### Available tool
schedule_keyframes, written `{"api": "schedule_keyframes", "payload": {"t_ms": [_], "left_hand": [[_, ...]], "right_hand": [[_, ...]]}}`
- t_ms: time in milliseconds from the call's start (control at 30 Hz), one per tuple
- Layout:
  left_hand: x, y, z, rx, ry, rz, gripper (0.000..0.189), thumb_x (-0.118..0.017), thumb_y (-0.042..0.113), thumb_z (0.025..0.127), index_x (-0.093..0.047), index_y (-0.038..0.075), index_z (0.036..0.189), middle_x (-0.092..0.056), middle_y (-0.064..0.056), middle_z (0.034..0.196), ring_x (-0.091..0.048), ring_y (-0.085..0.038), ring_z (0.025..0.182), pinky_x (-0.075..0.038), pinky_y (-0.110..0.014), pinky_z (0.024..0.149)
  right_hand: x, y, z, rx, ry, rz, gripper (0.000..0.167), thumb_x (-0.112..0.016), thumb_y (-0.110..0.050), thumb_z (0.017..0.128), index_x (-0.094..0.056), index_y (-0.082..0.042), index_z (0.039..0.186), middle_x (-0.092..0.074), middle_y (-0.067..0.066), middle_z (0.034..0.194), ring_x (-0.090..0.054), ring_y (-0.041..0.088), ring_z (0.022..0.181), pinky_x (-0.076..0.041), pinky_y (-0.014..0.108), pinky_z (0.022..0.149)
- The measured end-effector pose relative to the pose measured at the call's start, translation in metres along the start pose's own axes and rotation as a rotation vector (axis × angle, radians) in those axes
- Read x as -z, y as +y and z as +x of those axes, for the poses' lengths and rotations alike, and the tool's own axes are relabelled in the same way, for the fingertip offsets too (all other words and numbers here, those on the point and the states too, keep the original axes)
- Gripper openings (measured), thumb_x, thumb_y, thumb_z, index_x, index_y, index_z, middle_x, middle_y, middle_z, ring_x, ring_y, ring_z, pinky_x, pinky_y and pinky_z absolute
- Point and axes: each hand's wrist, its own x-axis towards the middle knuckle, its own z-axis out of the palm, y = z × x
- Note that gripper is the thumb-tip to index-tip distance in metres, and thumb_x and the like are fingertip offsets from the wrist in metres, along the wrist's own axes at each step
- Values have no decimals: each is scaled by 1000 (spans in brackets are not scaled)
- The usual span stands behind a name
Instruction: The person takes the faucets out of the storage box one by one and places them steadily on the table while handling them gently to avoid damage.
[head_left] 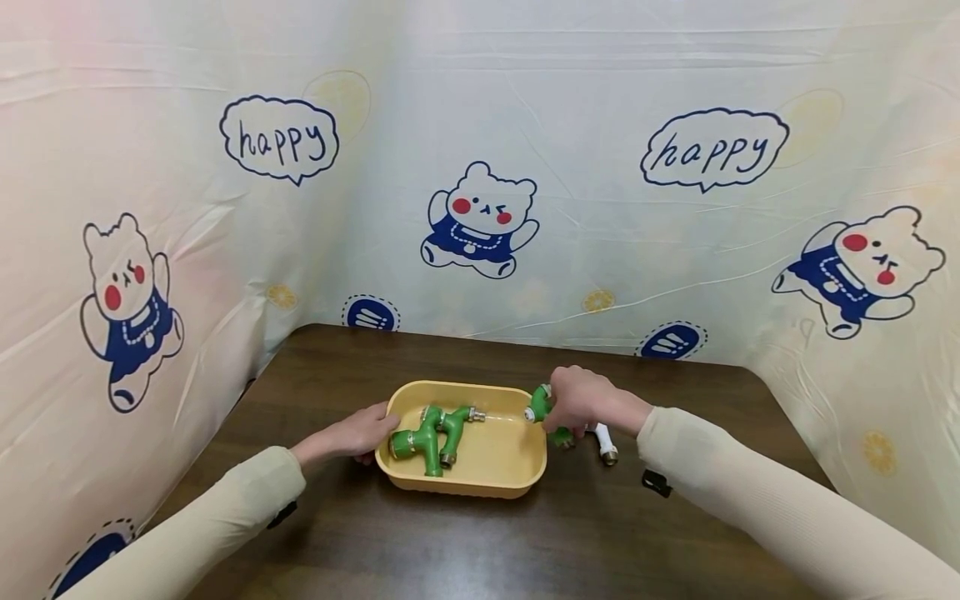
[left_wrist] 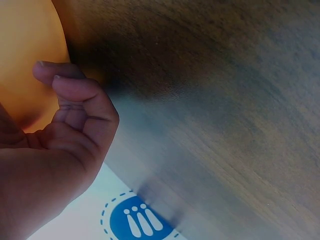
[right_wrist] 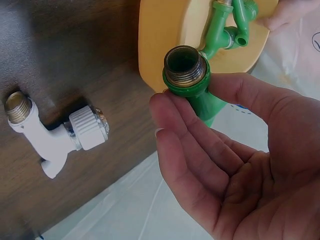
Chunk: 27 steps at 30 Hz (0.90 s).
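My right hand pinches a green tap between thumb and fingers at the right end of a yellow tray. The held tap's threaded metal mouth shows in the right wrist view. My left hand grips the tray's left rim, thumb on top and the other fingers curled at the outside; the left wrist view shows those curled fingers against the tray wall. Inside the tray, at its left, lie two more green taps, a nearer one and one beside it.
A white tap with a ribbed knob and threaded end lies on the dark wooden table, right of the tray. A printed curtain with bears and "happy" bubbles closes off the back and sides.
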Motion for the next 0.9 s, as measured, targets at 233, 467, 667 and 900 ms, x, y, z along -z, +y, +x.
{"api": "schedule_keyframes", "payload": {"t_ms": [233, 467, 667, 900], "left_hand": [[-1, 4, -5, -59, -15, 11, 42, -37, 35, 112, -46, 4, 139, -69, -16, 68, -60, -27, 45, -47, -35, 37], [0, -7, 6, -20, -16, -27, 42, -37, 34, 112, -47, 5, 140, -70, -19, 68, -61, -29, 44, -47, -36, 35], [0, 14, -12, -101, -25, 27, 46, -33, 32, 112, -43, -2, 141, -67, -13, 67, -59, -25, 45, -47, -37, 38], [-1, 76, -59, -79, -14, 24, 44, -33, 22, 110, -41, -12, 137, -64, -10, 65, -54, -17, 45, -44, -29, 40]], "right_hand": [[0, 7, -2, 6, -5, 12, 21, -80, -15, 87, -72, -7, 70, -70, 8, 62, -71, 24, 57, -49, 28, 44], [0, 14, -2, -2, -4, 34, 19, -79, -14, 86, -73, -6, 70, -70, 8, 61, -73, 29, 61, -48, 28, 42], [0, 19, -2, -1, 2, 40, 19, -79, -13, 86, -72, -5, 70, -71, 8, 63, -71, 24, 56, -56, 34, 48], [-1, 23, -3, -12, -4, 45, 23, -81, -15, 87, -71, -7, 68, -70, 7, 62, -65, 15, 49, -53, 28, 45]]}}
